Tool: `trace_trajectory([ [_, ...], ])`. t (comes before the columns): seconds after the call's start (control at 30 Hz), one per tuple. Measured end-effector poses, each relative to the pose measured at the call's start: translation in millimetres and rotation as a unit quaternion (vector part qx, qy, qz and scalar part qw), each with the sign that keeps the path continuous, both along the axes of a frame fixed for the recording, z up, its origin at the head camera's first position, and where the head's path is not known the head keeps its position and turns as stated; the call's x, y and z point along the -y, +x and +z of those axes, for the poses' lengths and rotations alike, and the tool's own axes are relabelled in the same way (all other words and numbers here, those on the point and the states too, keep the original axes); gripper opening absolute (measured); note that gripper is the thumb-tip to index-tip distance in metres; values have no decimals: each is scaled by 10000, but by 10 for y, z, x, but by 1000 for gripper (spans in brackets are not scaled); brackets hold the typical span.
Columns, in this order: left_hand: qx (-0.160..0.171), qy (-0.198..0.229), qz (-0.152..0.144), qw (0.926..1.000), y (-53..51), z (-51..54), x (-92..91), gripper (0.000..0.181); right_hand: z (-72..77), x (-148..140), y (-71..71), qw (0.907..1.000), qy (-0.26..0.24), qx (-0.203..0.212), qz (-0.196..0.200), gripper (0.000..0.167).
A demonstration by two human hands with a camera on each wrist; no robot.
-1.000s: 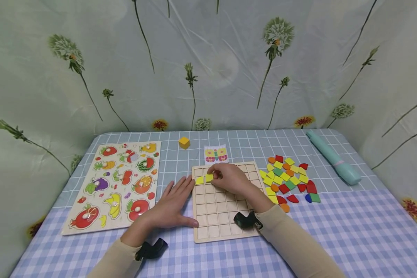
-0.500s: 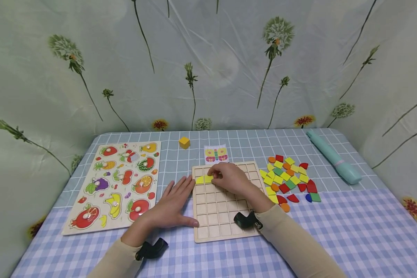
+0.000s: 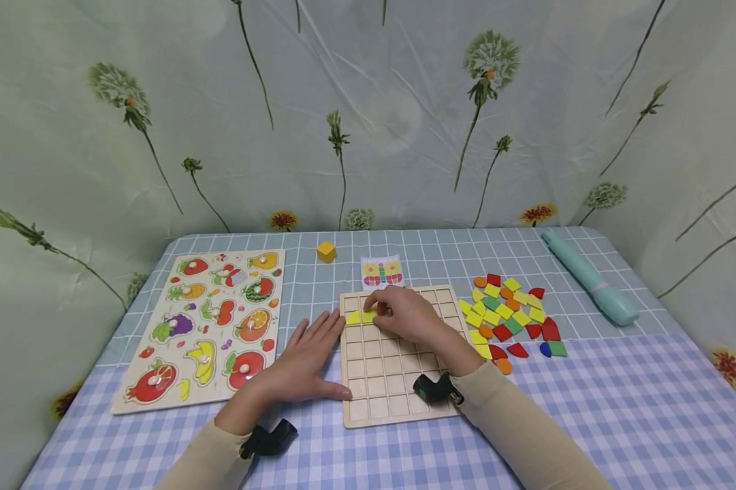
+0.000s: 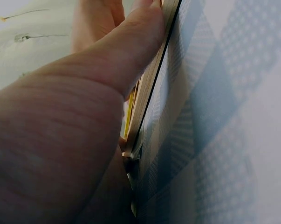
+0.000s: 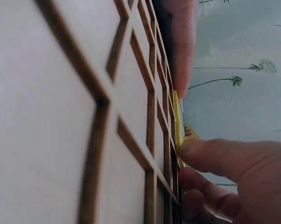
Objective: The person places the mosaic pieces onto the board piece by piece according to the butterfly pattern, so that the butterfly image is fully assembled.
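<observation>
A wooden grid board (image 3: pixel 365 368) lies flat in the middle of the table. In its second row from the top, a yellow piece with a curved edge (image 3: pixel 352 318) sits in the leftmost cell. Beside it is a yellow tile (image 3: pixel 368 316), partly covered by my right hand (image 3: pixel 407 314), whose curled thumb and fingers are at the tile. The right wrist view has my thumb (image 5: pixel 205 156) touching the yellow edge. My left hand (image 3: pixel 303 361) lies with fingers spread, fingertips and thumb against the board's left edge.
Loose coloured tiles (image 3: pixel 505 313) lie right of the board. A butterfly pattern card (image 3: pixel 382 271) lies behind it, with a yellow-orange cube (image 3: pixel 326 252) to the card's left. A fruit knob puzzle (image 3: pixel 205 327) occupies the left side, and a teal cylindrical object (image 3: pixel 588 275) the far right.
The yellow tile under my right hand has shifted slightly left and now lies flatter beside the curved yellow piece. My left hand has stayed in place.
</observation>
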State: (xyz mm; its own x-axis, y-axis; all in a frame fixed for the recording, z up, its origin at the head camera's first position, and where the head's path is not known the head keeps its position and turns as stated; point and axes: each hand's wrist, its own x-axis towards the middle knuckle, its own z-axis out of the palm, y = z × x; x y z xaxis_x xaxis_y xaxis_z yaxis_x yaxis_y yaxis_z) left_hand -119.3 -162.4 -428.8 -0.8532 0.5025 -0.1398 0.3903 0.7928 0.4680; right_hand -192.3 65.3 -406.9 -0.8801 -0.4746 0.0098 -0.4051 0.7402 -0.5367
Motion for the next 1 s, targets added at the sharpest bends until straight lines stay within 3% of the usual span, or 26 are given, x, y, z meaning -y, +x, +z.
trace_trajectory([
  [0.27, 17, -9, -4, 10000, -1, 17, 1, 123, 0, -24, -23, 9996, -66, 16, 263, 18],
  [0.43, 70, -103, 16, 9999, 6, 26, -4, 124, 70, -115, -38, 9982, -324, 333, 391, 15],
  [0.57, 64, -83, 14, 9999, 6, 33, -5, 124, 189, -252, -65, 9973, -493, 526, 171, 16],
  [0.7, 24, -68, 10, 10000, 2, 29, -3, 124, 280, -416, -128, 9976, -503, 465, -35, 17],
  [1.0, -2, -63, 26, 10000, 9, 7, -2, 125, 303, -834, -257, 9979, -207, 412, -457, 25],
])
